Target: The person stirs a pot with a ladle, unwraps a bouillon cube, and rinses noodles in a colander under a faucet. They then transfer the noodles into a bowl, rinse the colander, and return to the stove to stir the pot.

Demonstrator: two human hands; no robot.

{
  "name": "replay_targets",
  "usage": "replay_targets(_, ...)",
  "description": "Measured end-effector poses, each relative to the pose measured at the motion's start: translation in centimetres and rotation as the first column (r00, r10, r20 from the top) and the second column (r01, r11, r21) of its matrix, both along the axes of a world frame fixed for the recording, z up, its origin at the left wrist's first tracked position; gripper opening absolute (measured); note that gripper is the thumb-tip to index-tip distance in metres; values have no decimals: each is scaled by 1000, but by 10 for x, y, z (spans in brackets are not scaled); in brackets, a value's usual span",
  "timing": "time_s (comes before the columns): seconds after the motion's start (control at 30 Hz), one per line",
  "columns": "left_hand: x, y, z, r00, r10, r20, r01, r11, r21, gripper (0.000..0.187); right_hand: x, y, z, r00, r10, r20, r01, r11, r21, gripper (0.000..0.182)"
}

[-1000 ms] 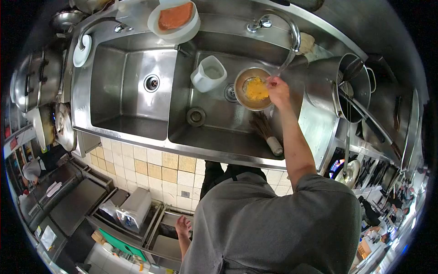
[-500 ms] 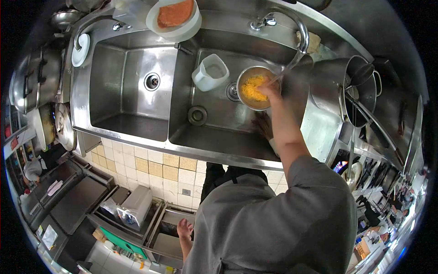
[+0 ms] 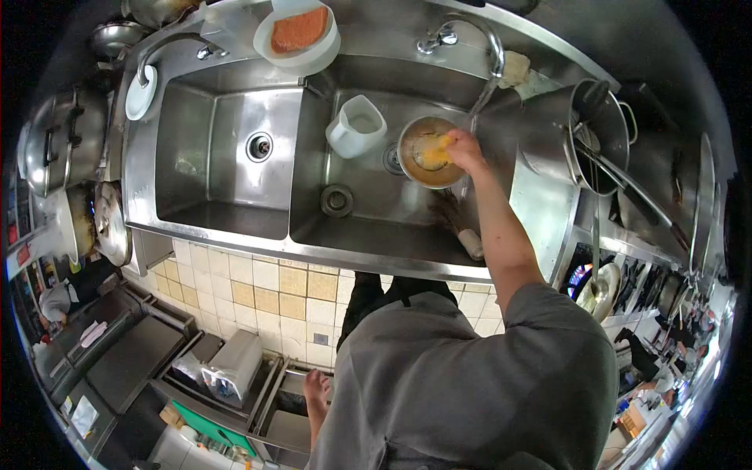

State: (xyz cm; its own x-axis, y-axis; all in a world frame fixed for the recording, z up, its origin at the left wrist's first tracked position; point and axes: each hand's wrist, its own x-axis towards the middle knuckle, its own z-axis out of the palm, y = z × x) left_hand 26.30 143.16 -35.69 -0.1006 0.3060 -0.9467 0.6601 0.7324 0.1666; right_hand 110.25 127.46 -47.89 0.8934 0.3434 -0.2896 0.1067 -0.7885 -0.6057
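My right hand (image 3: 465, 151) is closed on a yellow scrubber (image 3: 435, 149), a fluffy, mesh-like wad smeared by motion. It presses inside a round metal bowl (image 3: 415, 174) in the right sink basin. Water runs from the curved faucet (image 3: 499, 47) down by the bowl's right rim. Just below lies a stiff brush (image 3: 468, 243) with dark bristles and a pale handle. A white plastic pitcher (image 3: 356, 137) stands left of the bowl. Away from the sink, my left hand (image 3: 316, 387) hangs at my side with nothing in it, fingers loosely apart.
A white tub with an orange-red sponge-like slab (image 3: 299, 31) sits on the sink's back ledge. At the right stands a large steel pot (image 3: 560, 141) with long-handled utensils. A drain strainer (image 3: 337, 200) lies in the basin. Another person (image 3: 59, 298) is at far left.
My right hand has risen slightly toward the bowl's right rim, lifting the yellow scrubber off the bowl's middle. More of the brush now shows. My left hand still hangs at my side.
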Motion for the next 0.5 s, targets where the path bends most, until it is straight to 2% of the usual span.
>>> replay_targets(0.03,7,4,-3,1000,-6,13,6,1000,-1,39,-2,2,28,999,-8,-48,9,1000,30,26)
replay_targets(0.1,48,21,-1,940,-328,-93,331,944,11,38,-8,7,81,1000,15,-12,-15,1000,5,26)
replay_targets(0.13,53,29,-4,926,-367,-84,372,927,51,37,-10,8,99,999,49,12,-48,999,-19,26)
replay_targets(0.17,58,36,-7,925,-373,-71,377,925,55,37,-11,7,111,999,42,25,-42,999,-21,26)
replay_targets(0.23,53,48,-26,998,-57,16,55,992,114,37,-10,9,133,999,47,12,-48,995,88,23)
replay_targets(0.27,44,59,-37,992,57,116,-64,996,57,36,-12,9,146,999,45,22,-47,995,86,23)
replay_targets(0.37,43,71,-53,997,-26,75,16,992,124,36,-20,15,200,998,37,42,-40,995,86,19)
replay_targets(0.43,48,73,-46,991,-90,98,76,987,140,36,-24,16,221,982,57,179,-69,996,63,17)
replay_targets(0.5,49,76,-43,980,-158,121,138,978,159,36,-29,16,244,976,69,208,-87,993,81,18)
